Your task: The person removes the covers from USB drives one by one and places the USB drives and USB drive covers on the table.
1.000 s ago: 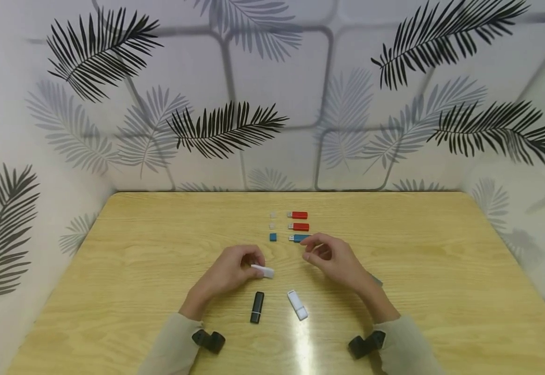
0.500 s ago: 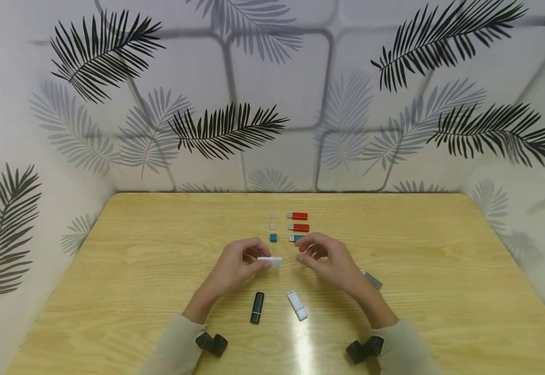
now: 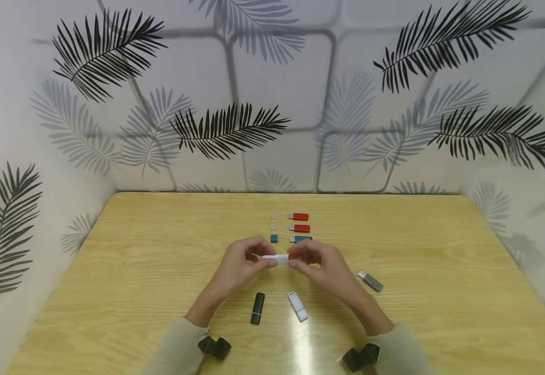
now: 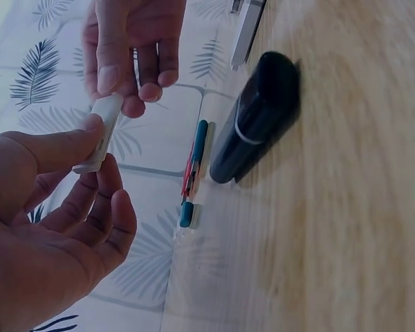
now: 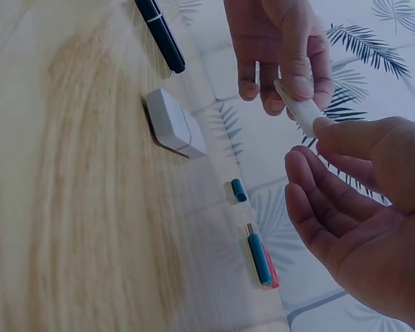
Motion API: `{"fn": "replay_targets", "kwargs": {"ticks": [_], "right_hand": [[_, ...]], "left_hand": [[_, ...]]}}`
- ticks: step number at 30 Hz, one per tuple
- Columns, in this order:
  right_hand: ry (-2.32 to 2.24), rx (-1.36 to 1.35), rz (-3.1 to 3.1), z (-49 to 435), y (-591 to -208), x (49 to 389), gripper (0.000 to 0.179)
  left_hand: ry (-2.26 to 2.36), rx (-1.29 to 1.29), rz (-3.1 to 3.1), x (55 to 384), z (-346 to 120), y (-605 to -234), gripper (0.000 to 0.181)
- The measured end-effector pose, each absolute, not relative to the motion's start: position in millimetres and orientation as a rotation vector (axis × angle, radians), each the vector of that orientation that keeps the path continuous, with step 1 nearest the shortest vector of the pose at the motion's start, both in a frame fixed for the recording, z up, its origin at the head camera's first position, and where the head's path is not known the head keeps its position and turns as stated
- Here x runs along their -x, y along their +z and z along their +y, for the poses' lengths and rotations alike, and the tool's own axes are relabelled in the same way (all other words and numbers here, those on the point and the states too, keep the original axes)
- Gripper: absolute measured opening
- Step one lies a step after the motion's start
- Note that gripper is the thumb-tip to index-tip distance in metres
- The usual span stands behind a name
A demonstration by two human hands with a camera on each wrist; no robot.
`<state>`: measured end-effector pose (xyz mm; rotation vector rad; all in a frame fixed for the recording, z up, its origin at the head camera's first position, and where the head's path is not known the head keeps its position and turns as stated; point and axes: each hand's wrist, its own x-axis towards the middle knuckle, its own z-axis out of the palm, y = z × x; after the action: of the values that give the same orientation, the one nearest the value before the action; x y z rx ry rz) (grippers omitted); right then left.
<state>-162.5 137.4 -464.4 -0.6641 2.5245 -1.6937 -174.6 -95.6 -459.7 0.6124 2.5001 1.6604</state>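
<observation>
A white USB stick (image 3: 279, 258) is held level above the middle of the table. My left hand (image 3: 244, 263) pinches its left end between thumb and fingers. At the other end, my right hand (image 3: 321, 263) grips it with the thumb tip, seen close up in the right wrist view; the stick (image 5: 301, 111) spans both hands there. Under the hands lie a black capped USB stick (image 3: 257, 308) and a second white USB stick (image 3: 298, 306). Just beyond the right fingers is a blue USB stick (image 3: 301, 239), partly hidden, with its blue cap (image 3: 274, 238) to the left.
Two red USB sticks (image 3: 299, 216) lie in a column farther back, with small clear caps (image 3: 274, 216) left of them. A grey USB stick (image 3: 370, 280) rests right of my right forearm. The wooden table (image 3: 160, 224) meets a leaf-patterned backdrop (image 3: 281, 156).
My left hand has brought the white USB stick right and slightly up, turning it level. My right hand has moved left and taken its free end. The grey stick has come into fuller view.
</observation>
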Motion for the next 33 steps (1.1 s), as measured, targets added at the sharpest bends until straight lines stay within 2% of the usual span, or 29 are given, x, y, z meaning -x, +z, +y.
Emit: {"fn": "replay_targets", "kwargs": {"ticks": [20,27,33], "right_hand": [[-1.789,0.619,2.587,134.4,-463.8,159.8,0.017],[-1.864,0.6,2.585,131.6,-465.6,159.4,0.009],[-1.851,0.631,2.571,130.0,-465.0,157.9,0.011]], "left_hand": [[1.706,-0.616,2.483,168.0,-83.7,-457.1,0.006],[1.705,-0.601,2.433,166.3,-83.5,-458.8,0.01],[1.699,-0.607,2.409,166.1,-84.2,-459.5,0.01]]}}
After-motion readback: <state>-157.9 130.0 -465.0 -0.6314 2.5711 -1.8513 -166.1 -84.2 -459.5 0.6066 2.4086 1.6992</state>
